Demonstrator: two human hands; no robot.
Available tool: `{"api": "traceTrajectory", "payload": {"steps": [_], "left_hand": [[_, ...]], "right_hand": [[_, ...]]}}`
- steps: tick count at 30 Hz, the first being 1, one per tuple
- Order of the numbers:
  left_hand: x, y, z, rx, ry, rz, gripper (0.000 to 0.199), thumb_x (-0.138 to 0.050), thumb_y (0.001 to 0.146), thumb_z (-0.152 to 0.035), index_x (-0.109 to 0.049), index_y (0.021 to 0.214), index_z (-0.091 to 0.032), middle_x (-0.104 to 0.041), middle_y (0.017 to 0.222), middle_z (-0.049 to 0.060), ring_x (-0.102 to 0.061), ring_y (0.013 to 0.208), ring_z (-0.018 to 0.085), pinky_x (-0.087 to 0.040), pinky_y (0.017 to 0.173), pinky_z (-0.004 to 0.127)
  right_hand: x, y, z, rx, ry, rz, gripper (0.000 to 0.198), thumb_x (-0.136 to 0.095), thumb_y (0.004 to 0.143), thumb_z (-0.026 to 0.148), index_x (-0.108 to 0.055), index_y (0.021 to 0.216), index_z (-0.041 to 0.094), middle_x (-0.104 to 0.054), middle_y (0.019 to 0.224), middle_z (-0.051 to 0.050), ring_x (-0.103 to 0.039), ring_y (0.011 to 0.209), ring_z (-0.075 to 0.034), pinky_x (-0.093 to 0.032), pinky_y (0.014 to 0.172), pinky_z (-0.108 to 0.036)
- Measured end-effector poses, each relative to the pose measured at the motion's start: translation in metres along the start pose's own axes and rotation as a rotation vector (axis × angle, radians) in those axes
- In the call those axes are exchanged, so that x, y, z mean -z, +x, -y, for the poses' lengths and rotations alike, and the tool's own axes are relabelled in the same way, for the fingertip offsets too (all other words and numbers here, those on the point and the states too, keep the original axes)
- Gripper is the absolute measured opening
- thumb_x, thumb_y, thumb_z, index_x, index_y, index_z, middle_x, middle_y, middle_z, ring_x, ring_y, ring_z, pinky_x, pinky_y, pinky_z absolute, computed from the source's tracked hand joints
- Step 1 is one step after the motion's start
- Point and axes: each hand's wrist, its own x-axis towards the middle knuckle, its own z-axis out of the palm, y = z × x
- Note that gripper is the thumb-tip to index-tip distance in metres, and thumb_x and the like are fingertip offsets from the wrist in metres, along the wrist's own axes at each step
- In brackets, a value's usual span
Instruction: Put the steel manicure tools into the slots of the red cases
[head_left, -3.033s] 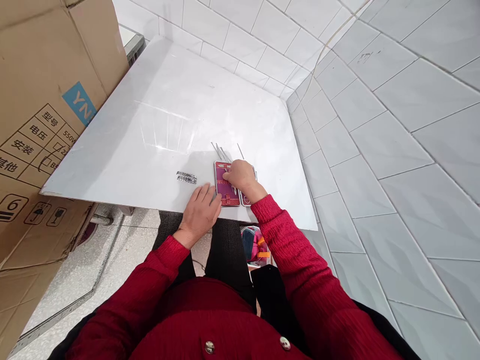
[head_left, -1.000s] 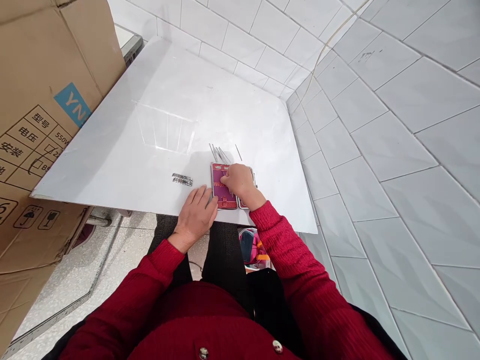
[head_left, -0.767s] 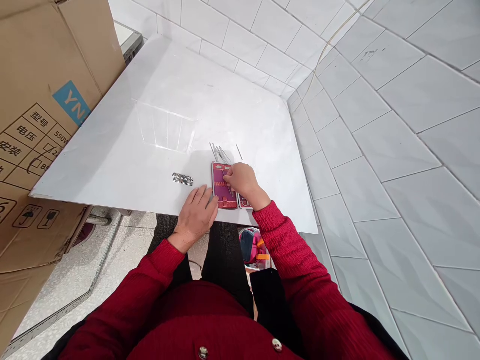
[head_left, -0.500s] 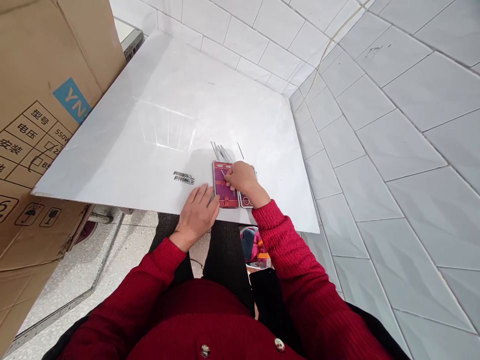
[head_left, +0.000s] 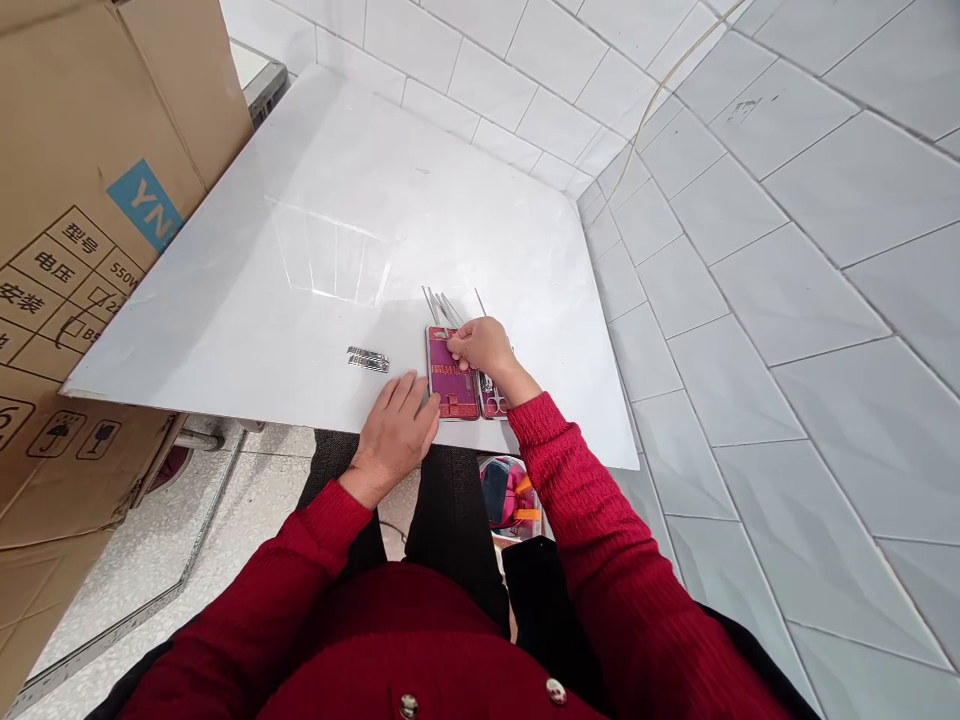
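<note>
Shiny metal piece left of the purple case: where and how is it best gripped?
Probably pinched across its middle from above, by the nearby left hand: the shiny metal piece lies flat on the tabletop, longer than wide, apart from the purple case.

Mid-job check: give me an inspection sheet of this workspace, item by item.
Surface: white tabletop, glossy.
Work items: case open, scissors in its right half; slim metal tools beyond it; silver clippers, apparently, to its left.
Clutter: pink and orange items below the near edge.
Hands: left hand flat by the case's left edge; right hand over the case, fingers pinched, contents unclear.
Cables: pale cable along the wall.
Surroundings: cardboard box at left, tiled walls.
</note>
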Motion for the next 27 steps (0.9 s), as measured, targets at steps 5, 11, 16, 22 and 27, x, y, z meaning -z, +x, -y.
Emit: {"api": "traceTrajectory", "payload": {"steps": [5, 11, 16, 22, 27], "left_hand": [[0.001, 0.001, 0.000, -0.032, 0.070, -0.016, 0.025, -0.057, 0.098, -0.017, -0.071, 0.119, -0.014, -0.070, 0.128, 0.019, -0.062, 0.132, 0.034, -0.052, 0.111, 0.053], [0.002, 0.002, -0.001, -0.043, 0.096, -0.039, 0.023, -0.058, 0.098, -0.017, -0.071, 0.117, -0.013, -0.070, 0.128, 0.019, -0.063, 0.131, 0.034, -0.052, 0.110, 0.052], [0.002, 0.002, -0.001, -0.038, 0.064, -0.018, 0.025, -0.057, 0.098, -0.016, -0.071, 0.119, -0.014, -0.070, 0.129, 0.019, -0.061, 0.133, 0.034, -0.052, 0.111, 0.053], [0.001, 0.003, 0.000, -0.058, 0.103, -0.040, 0.023, -0.057, 0.098, -0.016, -0.071, 0.117, -0.014, -0.070, 0.127, 0.019, -0.063, 0.131, 0.033, -0.052, 0.111, 0.052], [0.002, 0.002, 0.002, -0.056, 0.093, -0.029, 0.025, -0.055, 0.099, -0.017, -0.070, 0.118, -0.014, -0.070, 0.129, 0.019, -0.061, 0.132, 0.033, -0.052, 0.110, 0.052]], "right_hand": [[0.008, 0.034, 0.018, 0.068, -0.026, -0.080, 0.024, -0.063, 0.079, 0.013, -0.066, 0.055, 0.016, -0.059, 0.043, 0.001, -0.050, 0.041, -0.008, -0.042, 0.052, -0.019], [0.014, 0.063, 0.025, 0.048, -0.058, -0.047, 0.030, -0.064, 0.084, 0.014, -0.063, 0.054, 0.017, -0.060, 0.046, 0.000, -0.049, 0.043, -0.008, -0.043, 0.053, -0.020], [0.018, 0.049, 0.011, 0.078, -0.236, -0.109, 0.027, -0.068, 0.086, 0.023, -0.067, 0.060, 0.017, -0.063, 0.053, 0.001, -0.054, 0.049, -0.010, -0.042, 0.057, -0.021], [0.014, 0.044, 0.009, 0.074, -0.361, -0.118, 0.023, -0.067, 0.084, 0.025, -0.068, 0.062, 0.018, -0.067, 0.064, -0.002, -0.053, 0.057, -0.013, -0.038, 0.055, -0.025], [0.011, 0.047, 0.014, 0.071, -0.331, -0.121, 0.026, -0.064, 0.086, 0.022, -0.064, 0.059, 0.019, -0.063, 0.061, 0.000, -0.051, 0.056, -0.013, -0.036, 0.055, -0.026]]}}
